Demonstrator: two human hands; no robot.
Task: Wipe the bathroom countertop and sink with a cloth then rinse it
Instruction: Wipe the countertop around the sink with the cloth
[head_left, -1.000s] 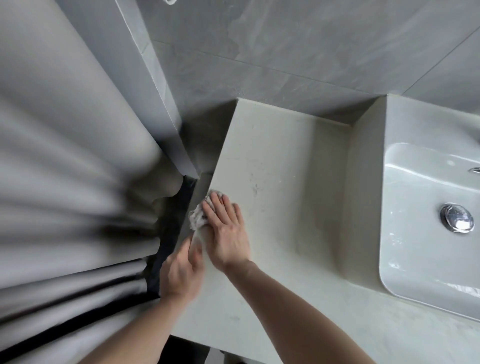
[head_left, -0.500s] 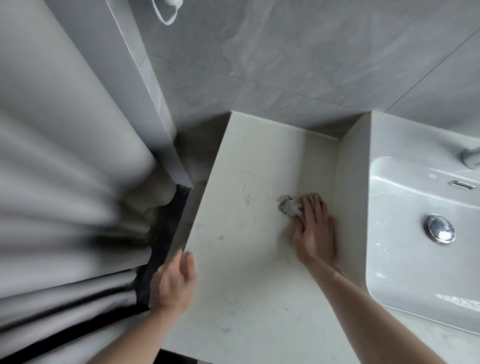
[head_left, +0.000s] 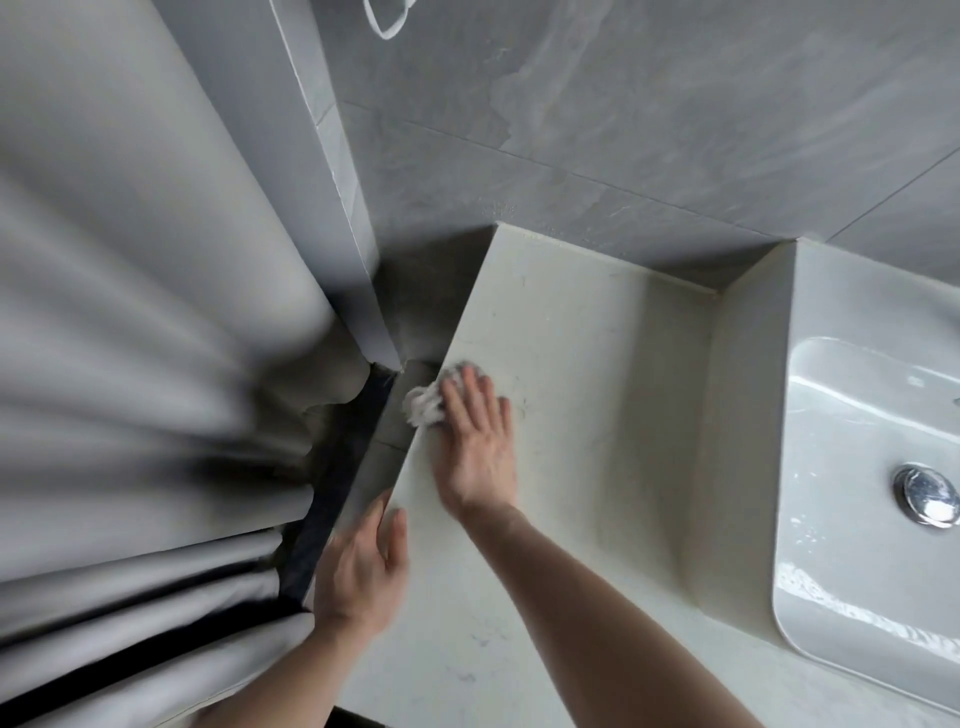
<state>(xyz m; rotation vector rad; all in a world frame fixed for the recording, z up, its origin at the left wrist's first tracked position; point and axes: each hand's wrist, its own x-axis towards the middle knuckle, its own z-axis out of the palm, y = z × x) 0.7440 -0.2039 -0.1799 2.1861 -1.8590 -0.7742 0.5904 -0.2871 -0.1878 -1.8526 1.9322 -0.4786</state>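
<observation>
Head view. The right hand (head_left: 475, 441) lies palm down on the countertop (head_left: 587, 374), fingers extended and close together, pressing a small crumpled cloth (head_left: 426, 402) flat against the surface. The cloth is bunched under the fingertips at the left edge of the counter; part of it overhangs that edge. It is pinned under the flat fingers, not gripped in a fist. The left hand (head_left: 363, 566) rests on the same left edge nearer the person, fingers loosely spread, holding nothing (it appears to serve as a brace). A grey curtain (head_left: 135, 338) hangs just beside the counter's left edge. The sink (head_left: 862, 374) stands to the right, well apart from the cloth, with its drain plug (head_left: 927, 493) visible in the basin.

Step in hand, as judged: wiping the countertop. The stroke is at its left limit.

Next move, as judged: reverse the stroke to the right, toward the raised wall of the sink, keeping downward pressure so that the cloth does not slip off the edge. Faint marks remain on the counter near the fingers. The sink basin shows no sign of contact with the cloth; wiping it and rinsing are not yet done.
</observation>
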